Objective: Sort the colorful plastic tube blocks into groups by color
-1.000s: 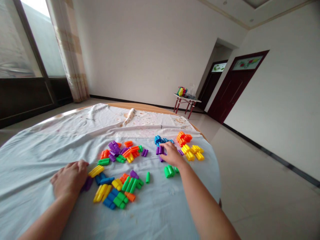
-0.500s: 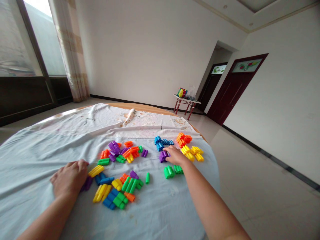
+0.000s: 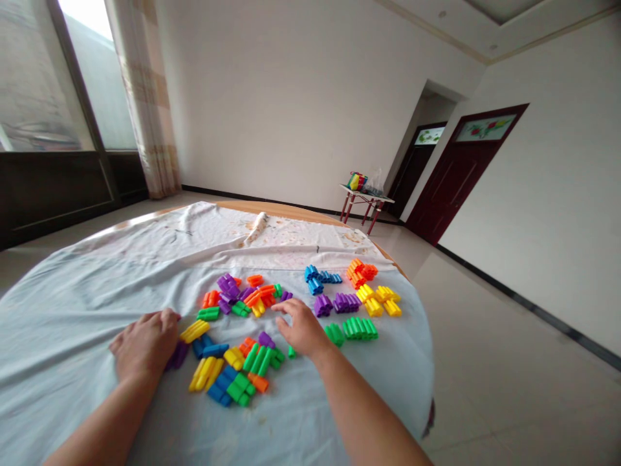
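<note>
**View:** head camera, looking forward and down; we inspect this single view.

**Left hand [image 3: 145,346]:** we find it palm-down on the pale blue cloth [image 3: 72,323], its edge just beside a purple block [image 3: 177,355].

**Right hand [image 3: 303,329]:** we find its fingers [image 3: 284,307] spread, low over the cloth, near a small green block [image 3: 292,352].

**Hands' state:** well apart; we see neither one clamped on anything.

**Plastic building blocks [image 3: 242,343]:** loose and mixed between the hands and ahead of them on the cloth. Further right we log separate groups: green [image 3: 359,329], purple [image 3: 345,303], yellow [image 3: 378,299], orange [image 3: 358,273], blue [image 3: 315,278].

**Counter [image 3: 276,210]:** round, wood-edged, covered by the cloth.

**Room:** a small red-legged table [image 3: 361,197] stands by the far wall, near a dark red door [image 3: 453,175].
</note>
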{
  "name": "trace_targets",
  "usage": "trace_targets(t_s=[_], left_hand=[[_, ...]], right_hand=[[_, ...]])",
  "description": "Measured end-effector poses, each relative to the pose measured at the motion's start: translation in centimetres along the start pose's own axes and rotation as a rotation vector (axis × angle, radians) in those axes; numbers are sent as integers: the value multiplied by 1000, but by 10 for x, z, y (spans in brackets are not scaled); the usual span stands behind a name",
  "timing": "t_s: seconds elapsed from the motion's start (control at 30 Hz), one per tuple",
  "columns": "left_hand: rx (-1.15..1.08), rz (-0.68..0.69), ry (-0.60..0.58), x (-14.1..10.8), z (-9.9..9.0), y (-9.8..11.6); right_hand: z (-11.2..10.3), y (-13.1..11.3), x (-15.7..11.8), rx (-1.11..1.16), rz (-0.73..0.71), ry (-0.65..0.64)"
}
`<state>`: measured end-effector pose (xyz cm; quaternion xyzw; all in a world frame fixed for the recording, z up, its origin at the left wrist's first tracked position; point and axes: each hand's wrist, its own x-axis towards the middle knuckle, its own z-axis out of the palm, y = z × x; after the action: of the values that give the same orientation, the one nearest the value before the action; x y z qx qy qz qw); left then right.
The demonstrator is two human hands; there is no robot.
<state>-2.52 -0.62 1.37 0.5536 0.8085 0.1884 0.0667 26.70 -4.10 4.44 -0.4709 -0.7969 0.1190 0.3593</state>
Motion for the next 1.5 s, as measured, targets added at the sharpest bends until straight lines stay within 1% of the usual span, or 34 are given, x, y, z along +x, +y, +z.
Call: trace_targets(t_s=[0.07, 0.17, 0.27, 0.33, 0.5, 0.6, 0.7, 0.83, 0.93, 0.97, 1.07, 1.17, 1.4, 1.5], left_hand=[[-1, 5, 2, -1, -1, -1], [-3, 9, 9, -3, -1, -1], [-9, 11, 20, -3, 0, 0], [-16, 12, 22, -4, 1, 0], [-34, 15, 22, -4, 0, -1], [-39, 16, 27, -4, 1, -1], [-38, 17, 28, -3, 2, -2], [-30, 14, 28, -4, 1, -1], [-25, 13, 21, -5, 0, 0], [-25, 13, 20, -5, -1, 0], [-23, 12, 20, -5, -2, 0], [-19, 6, 16, -4, -3, 0], [-12, -4, -8, -2, -3, 0], [-11, -8, -10, -2, -3, 0]], right_hand=[[21, 1, -2, -12, 33, 24], [38, 10, -5, -66, 92, 56], [42, 20, -6, -127, 122, 81], [44, 25, -4, -169, 134, 75], [52, 33, -3, -257, 194, -29], [50, 31, -6, -252, 182, -66], [40, 25, -9, -194, 126, -53], [30, 21, -9, -113, 103, 30], [35, 27, -7, -135, 99, 79], [38, 30, -6, -143, 89, 64], [45, 35, -4, -148, 68, -36], [42, 33, -5, -158, 86, -80], [23, 15, -10, -228, 176, 24], [21, 12, -13, -248, 207, -20]])
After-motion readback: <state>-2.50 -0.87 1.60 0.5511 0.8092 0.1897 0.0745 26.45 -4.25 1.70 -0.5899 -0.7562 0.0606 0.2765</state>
